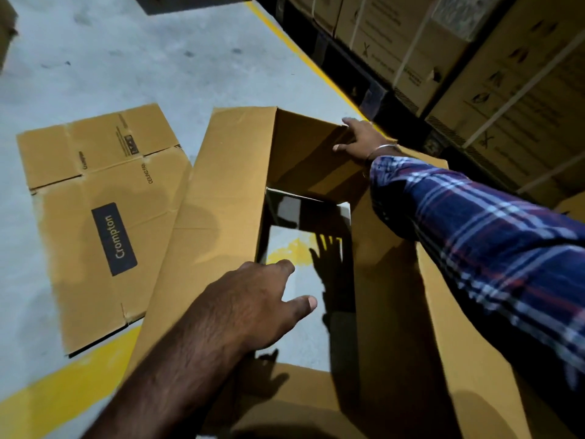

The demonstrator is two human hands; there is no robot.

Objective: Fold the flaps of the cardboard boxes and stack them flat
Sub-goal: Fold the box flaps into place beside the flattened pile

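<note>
An open cardboard box (pixel 218 198) stands on the floor below me, both ends open, so the grey floor shows through its middle. Its flaps spread outward on all sides. My right hand (pixel 364 142), in a plaid sleeve, reaches across and grips the top edge of the far flap (pixel 304 147), which stands tilted up. My left hand (pixel 253 299) hovers over the box's left wall near the opening, fingers spread and relaxed, holding nothing. A flattened Crompton box (pixel 104 217) lies on the floor to the left, partly under the open box's left flap.
Stacked cartons (pixel 474 58) on a dark rack fill the upper right, behind a yellow floor line (pixel 294 45). A broad yellow stripe (pixel 63 394) crosses the floor at lower left. Grey concrete floor (pixel 126 58) extends at upper left.
</note>
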